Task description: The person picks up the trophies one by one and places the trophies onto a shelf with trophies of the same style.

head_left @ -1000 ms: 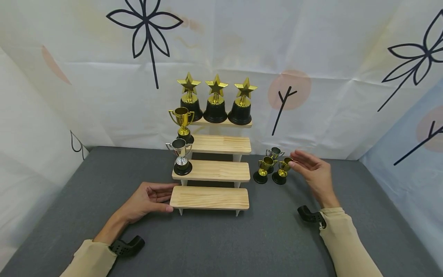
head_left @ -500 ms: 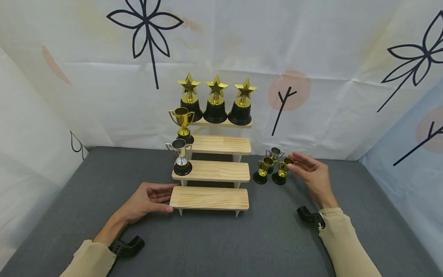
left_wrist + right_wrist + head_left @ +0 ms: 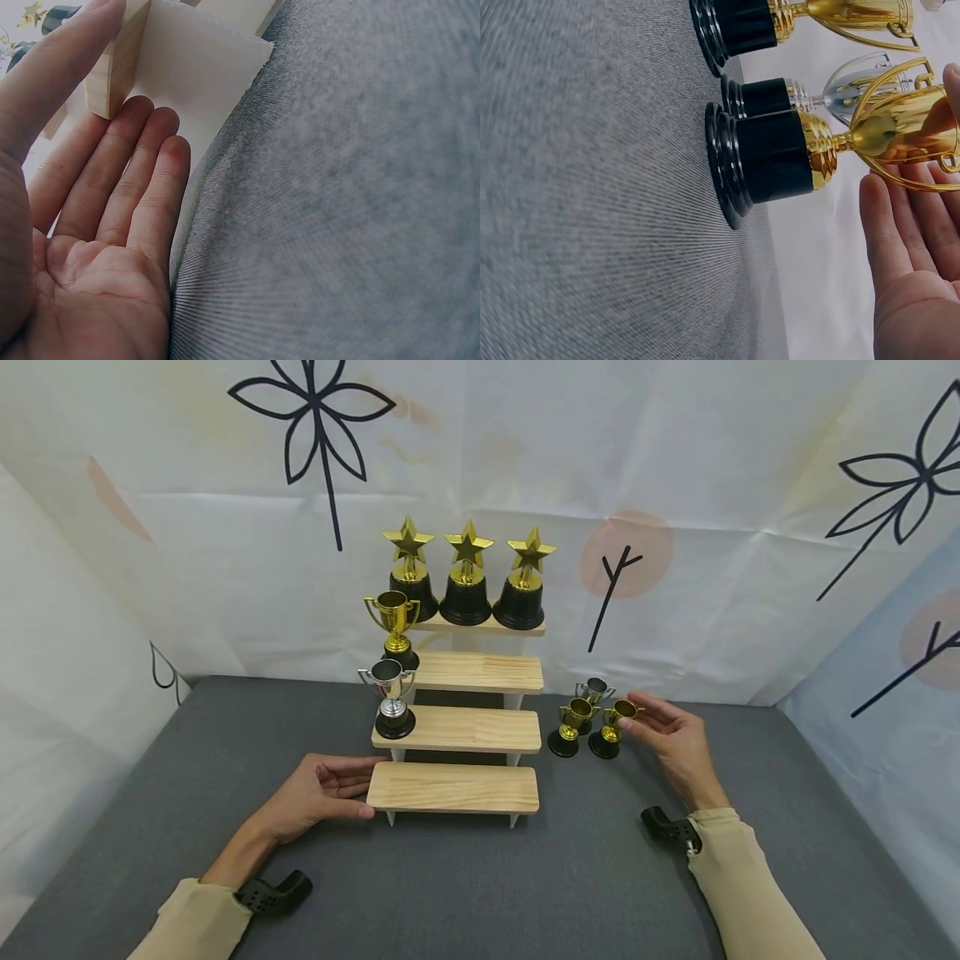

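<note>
My left hand (image 3: 318, 797) rests at the left end of the lowest step of a wooden stepped display stand (image 3: 453, 787); its straight fingers (image 3: 112, 176) lie at the board's end, thumb along the front. My right hand (image 3: 672, 747) is beside a small gold trophy cup (image 3: 776, 154) standing upright on the table. Its fingers extend behind the cup's handle and its thumb is near the bowl; contact is unclear. Another gold trophy cup (image 3: 570, 727) and a silver trophy cup (image 3: 595, 690), partly hidden, stand close by.
Three gold star trophies (image 3: 467, 593) line the top step. A larger gold cup (image 3: 396, 620) stands on the left of the step below, and a silver cup (image 3: 392, 702) one step lower. Behind the grey table (image 3: 465, 893) hangs a printed white cloth (image 3: 510, 443).
My right hand has moved slightly left, closer to the right-hand gold trophy cup. The left hand stays at the stand, and the trophies keep their places.
</note>
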The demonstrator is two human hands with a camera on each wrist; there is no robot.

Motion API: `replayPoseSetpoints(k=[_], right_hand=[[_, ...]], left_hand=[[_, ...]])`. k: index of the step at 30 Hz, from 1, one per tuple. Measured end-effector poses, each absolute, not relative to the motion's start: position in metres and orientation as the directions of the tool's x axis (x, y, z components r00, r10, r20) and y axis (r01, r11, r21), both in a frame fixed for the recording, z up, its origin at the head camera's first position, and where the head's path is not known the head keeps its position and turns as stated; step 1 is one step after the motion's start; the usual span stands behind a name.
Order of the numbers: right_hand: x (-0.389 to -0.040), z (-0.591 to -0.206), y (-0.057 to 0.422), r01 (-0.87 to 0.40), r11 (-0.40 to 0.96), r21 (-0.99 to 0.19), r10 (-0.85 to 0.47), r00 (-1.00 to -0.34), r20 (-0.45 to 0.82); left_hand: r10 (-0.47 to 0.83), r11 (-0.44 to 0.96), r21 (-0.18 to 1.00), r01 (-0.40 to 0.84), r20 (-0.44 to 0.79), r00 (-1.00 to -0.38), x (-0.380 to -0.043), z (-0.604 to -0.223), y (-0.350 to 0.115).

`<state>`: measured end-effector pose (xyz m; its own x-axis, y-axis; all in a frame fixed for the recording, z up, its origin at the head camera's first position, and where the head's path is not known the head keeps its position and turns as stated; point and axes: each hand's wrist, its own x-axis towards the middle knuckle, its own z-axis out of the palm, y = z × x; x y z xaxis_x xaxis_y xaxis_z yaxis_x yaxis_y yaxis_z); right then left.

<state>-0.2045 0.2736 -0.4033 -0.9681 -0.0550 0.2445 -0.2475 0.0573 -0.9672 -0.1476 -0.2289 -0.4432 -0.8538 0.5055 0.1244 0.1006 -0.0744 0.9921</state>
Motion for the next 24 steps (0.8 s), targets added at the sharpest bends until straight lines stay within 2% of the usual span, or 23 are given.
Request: replayPoseSetpoints(k=[24], right_hand=[[-0.2052, -0.4055, 0.2701, -0.236, 0.147, -0.961, -0.086, -0.971, 0.225]], left_hand=[[0.506, -0.060, 0.993, 0.102, 0.119, -0.854, -0.1482, -0.4429, -0.2301]])
